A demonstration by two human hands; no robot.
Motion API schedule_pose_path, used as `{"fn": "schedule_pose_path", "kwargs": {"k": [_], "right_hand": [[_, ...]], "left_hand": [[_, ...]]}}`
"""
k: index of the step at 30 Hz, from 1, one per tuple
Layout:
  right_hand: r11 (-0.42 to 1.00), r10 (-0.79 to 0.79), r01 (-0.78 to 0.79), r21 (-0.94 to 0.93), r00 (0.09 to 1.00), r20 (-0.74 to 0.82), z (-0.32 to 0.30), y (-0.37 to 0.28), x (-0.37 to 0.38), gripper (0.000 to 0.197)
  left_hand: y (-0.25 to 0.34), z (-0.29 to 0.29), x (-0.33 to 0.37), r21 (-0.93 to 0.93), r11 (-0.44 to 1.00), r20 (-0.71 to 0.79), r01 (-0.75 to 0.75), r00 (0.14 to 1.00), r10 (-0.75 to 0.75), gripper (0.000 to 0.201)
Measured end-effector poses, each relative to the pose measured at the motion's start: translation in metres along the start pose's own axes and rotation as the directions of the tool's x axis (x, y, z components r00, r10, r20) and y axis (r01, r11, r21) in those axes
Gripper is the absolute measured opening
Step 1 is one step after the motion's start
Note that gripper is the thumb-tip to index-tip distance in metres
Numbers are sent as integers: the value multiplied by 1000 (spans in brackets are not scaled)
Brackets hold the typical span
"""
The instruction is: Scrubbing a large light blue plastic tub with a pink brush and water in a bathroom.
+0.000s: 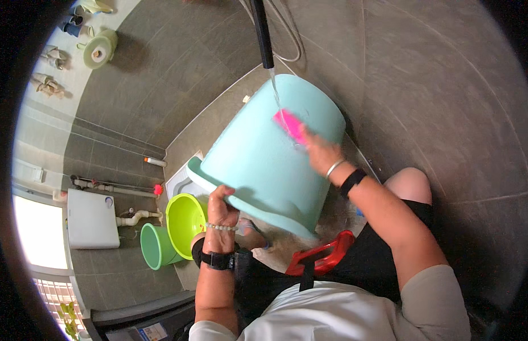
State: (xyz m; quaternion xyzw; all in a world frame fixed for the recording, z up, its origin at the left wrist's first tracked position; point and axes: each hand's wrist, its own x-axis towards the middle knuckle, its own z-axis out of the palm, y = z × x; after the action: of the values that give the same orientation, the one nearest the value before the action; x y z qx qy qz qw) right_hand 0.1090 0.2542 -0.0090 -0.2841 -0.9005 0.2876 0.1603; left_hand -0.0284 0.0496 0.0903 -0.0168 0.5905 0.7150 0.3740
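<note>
A large pale turquoise tub lies tipped over in front of me, its flared rim toward me and its closed end away. My left hand is closed round the rim at its near left. With my right hand, smeared a little by motion, I hold a bright pink scrubbing brush against the tub's outer side. The brush's underside is hidden. From a black spout above, a thin stream of water runs onto the tub close to the brush.
To the left stand a lime-green basin and a green bucket, near a white squat toilet partly hidden by the tub. A white cistern and pipes are on the left wall. A red plastic stool shows between my legs.
</note>
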Motion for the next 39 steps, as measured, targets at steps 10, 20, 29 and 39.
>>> {"fn": "schedule_pose_path", "kwargs": {"k": [10, 20, 29, 39], "right_hand": [[995, -84, 70, 71, 973, 216, 16, -51, -23, 45], [991, -27, 26, 131, 1000, 10, 61, -5, -18, 46], [789, 578, -574, 219, 814, 55, 29, 63, 2, 48], [957, 156, -101, 273, 970, -185, 95, 7, -27, 53]], "left_hand": [[16, -35, 4, -16, 1000, 8, 8, 1000, -7, 41], [14, -31, 14, 1, 1000, -5, -27, 1000, 27, 42], [15, -53, 25, 30, 1000, 24, -8, 1000, 7, 47], [12, -64, 31, 47, 997, 36, -59, 998, 58, 49]]}}
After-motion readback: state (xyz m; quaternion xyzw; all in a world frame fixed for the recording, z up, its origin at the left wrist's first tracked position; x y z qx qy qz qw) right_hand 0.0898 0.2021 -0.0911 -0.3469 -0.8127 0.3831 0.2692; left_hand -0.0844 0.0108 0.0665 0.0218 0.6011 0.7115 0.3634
